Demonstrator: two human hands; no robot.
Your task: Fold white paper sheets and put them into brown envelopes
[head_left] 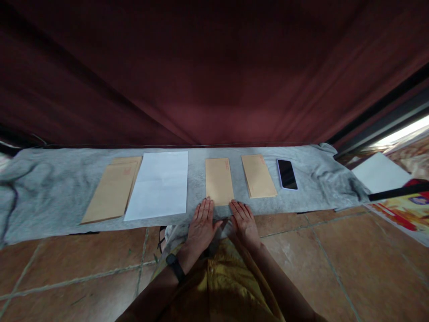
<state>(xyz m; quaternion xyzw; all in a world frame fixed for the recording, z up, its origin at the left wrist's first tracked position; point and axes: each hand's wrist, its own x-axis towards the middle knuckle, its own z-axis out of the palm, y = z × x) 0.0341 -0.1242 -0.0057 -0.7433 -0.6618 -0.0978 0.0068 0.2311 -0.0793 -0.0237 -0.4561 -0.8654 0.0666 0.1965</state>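
Observation:
A brown paper envelope (218, 181) with small red print at its top right lies flat on the grey cloth, straight in front of me. At its near left corner rests my left hand (202, 223), palm down, fingers stretched out and the tips touching the paper. My right hand (245, 223) lies flat at the near right corner, fingers extended, tips at the envelope's edge. Neither hand grasps anything. To the right is a small stack of brown envelopes (258, 176). White paper sheets (159, 185) lie to the left, beside a stack of larger brown envelopes (112, 190).
A phone (287, 174) lies on the narrow cloth-covered surface (317, 179) at the right. Behind it hangs a dark red curtain (214, 80). A metal frame bar (385, 120) and a white sheet (380, 172) are at far right. Tiled floor (301, 259) shows below.

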